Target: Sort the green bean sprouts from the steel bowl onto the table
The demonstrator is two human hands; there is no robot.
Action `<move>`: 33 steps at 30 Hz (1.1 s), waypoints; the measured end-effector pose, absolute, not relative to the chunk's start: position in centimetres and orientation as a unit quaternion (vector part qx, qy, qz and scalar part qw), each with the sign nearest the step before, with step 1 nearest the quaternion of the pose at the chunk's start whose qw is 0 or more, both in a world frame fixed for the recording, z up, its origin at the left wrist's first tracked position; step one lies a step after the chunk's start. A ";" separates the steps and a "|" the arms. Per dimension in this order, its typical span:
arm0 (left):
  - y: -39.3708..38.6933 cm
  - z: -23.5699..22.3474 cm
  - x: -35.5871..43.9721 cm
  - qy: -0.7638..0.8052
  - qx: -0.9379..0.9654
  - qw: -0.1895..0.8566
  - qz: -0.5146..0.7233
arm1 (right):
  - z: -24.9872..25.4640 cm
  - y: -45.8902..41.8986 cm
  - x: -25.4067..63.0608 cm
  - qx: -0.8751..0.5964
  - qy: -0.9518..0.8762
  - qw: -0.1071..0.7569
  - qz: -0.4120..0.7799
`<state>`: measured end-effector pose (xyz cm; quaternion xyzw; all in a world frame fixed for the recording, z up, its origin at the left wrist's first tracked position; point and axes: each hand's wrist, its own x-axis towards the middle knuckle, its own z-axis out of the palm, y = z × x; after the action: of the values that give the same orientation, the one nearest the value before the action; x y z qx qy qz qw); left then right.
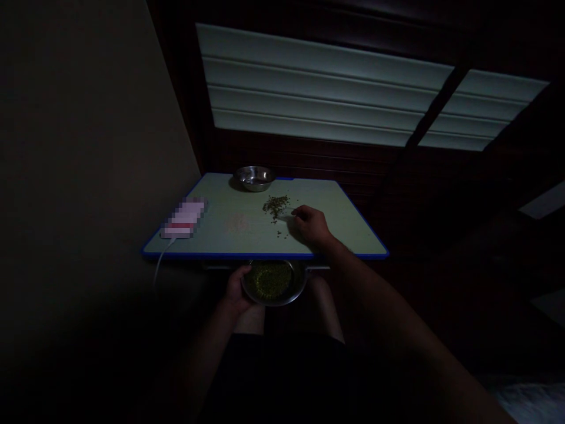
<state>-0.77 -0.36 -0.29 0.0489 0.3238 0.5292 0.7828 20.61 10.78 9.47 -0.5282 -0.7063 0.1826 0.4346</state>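
Below the table's front edge, my left hand [239, 289] grips the left rim of a metal bowl [282, 302]. Small green grains that look like mung beans [270, 279] fill part of it. Over the tabletop, the fingers of my right hand [311, 224] are drawn together in a pinch, and what they hold, if anything, is too small and dark to make out. Just left of those fingertips lies a loose scatter of small dark brownish-green grains [276, 205], a few of them strayed toward the front.
The pale green table [212, 235] has a blue edge. A second metal bowl [255, 178] stands at its back. At the left lies a blurred-out pink device [184, 218] with a white cable [161, 263] hanging off the edge. A wall [88, 118] rises on the left.
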 end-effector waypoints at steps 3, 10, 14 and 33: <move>-0.3 -0.5 -0.9 0.323 0.040 0.784 0.528 | 9.4 10.8 20.5 -0.518 -0.721 0.427 0.171; -0.4 0.1 -0.5 0.342 0.051 0.778 0.525 | 9.2 10.9 20.6 -0.502 -0.748 0.411 0.140; -0.4 0.3 -0.5 0.345 0.046 0.776 0.526 | 9.5 10.6 20.6 -0.504 -0.741 0.414 0.159; -0.4 0.5 -0.5 0.333 0.053 0.785 0.520 | 9.0 11.0 20.7 -0.473 -0.743 0.439 0.179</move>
<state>-0.48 -0.38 0.54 0.0529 0.3328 0.5205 0.7846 20.73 10.96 9.02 -0.4727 -0.7428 0.1789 0.4390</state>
